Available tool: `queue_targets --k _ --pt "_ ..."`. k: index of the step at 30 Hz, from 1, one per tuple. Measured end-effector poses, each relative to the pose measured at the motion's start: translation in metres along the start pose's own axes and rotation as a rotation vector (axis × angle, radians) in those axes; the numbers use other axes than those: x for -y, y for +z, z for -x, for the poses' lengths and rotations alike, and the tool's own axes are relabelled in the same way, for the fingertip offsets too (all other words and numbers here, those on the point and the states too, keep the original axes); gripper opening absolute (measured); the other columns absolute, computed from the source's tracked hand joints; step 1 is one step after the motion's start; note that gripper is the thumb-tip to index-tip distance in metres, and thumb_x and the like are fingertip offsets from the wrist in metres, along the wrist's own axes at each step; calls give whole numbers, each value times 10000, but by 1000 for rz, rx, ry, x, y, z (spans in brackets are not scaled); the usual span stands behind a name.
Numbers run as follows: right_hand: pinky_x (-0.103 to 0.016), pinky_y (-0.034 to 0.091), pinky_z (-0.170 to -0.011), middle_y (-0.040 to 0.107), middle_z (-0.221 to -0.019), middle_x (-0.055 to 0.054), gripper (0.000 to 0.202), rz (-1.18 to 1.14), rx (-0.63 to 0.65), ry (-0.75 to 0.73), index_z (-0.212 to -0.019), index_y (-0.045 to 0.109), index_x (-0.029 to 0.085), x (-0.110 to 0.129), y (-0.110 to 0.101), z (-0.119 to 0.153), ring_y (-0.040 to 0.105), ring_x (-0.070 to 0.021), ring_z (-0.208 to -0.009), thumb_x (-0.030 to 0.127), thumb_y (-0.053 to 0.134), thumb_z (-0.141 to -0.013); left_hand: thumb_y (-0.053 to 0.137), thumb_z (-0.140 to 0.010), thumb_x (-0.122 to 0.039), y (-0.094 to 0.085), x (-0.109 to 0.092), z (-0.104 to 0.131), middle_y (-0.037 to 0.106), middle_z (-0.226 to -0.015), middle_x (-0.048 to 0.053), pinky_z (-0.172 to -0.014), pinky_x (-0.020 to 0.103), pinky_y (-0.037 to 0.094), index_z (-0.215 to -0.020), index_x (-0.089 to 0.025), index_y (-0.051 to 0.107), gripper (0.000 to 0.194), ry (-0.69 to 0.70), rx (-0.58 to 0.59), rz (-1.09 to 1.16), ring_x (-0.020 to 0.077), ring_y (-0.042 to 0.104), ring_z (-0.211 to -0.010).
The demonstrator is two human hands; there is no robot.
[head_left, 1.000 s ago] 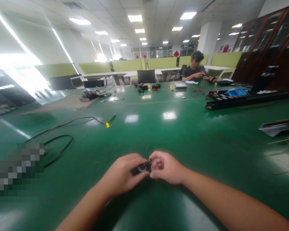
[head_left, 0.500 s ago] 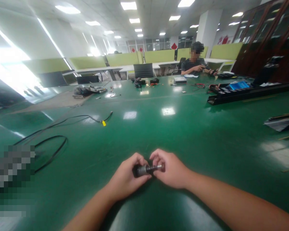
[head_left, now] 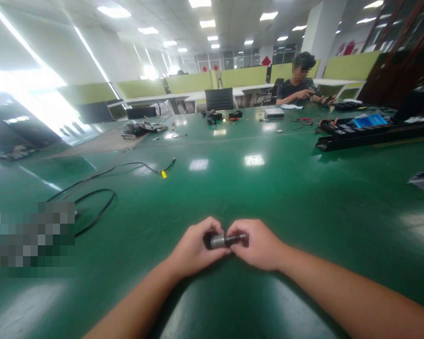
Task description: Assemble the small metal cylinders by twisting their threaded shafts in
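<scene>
My left hand (head_left: 198, 247) is wrapped around the thick end of a cylindrical metal part (head_left: 218, 241), which has a black end, a silver-grey body and a thinner dark shaft pointing right. My right hand (head_left: 257, 245) closes its fingers around the shaft, and the shaft's tip shows against the palm. The fingertips of both hands nearly meet around the part, just above the green table (head_left: 212, 197). The part's exact kind is not clear, and the fingers hide some of it.
A black cable (head_left: 127, 165) with a yellow tag (head_left: 164, 174) lies at left. Long black rails (head_left: 367, 136) holding a blue item rest at right. Across the table sits a person (head_left: 297, 84), near a small white-grey box (head_left: 274, 113) and assorted parts.
The right hand's fingers have drawn in tighter around the shaft, covering more of it. The whole view has shifted, so the scene sits slightly further right in the picture.
</scene>
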State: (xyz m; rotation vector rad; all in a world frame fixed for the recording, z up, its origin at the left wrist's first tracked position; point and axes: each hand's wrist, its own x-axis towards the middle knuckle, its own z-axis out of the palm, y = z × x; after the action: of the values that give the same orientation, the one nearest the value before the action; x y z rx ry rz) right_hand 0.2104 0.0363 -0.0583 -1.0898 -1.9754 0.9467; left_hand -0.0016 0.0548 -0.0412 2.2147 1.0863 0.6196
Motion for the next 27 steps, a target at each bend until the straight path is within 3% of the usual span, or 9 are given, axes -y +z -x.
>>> queue_targets --k 6,13,19,27 --pt "-232 413 -621 674 -755 -3 126 14 0 4 -839 703 181 -2 1 0 583 -142 -675 117 648 -744 771 -762 -321 0 -5 1 672 -885 1 -729 245 458 -944 -188 624 269 9 -11 17 142 620 -803" --pt "-222 385 -580 648 -720 5 80 -41 4 25 -820 689 172 -2 1 2 548 -128 -631 129 654 -763 732 -797 -445 0 -3 1 672 -832 15 -669 251 436 -926 -181 643 307 -30 21 12 156 602 -756" --pt "-240 388 -611 648 -721 -2 66 39 3 -22 -793 709 177 -1 -2 2 562 -140 -664 135 669 -761 712 -820 -426 -1 -3 1 677 -876 28 -678 255 430 -970 -185 649 291 7 53 30 164 606 -786" --pt "-255 446 -645 715 -823 -26 194 -15 -58 -2 -905 737 191 1 -2 4 626 -165 -708 149 721 -716 711 -820 -447 -1 -2 2 658 -833 17 -663 250 410 -945 -174 635 311 5 43 63 152 589 -743"
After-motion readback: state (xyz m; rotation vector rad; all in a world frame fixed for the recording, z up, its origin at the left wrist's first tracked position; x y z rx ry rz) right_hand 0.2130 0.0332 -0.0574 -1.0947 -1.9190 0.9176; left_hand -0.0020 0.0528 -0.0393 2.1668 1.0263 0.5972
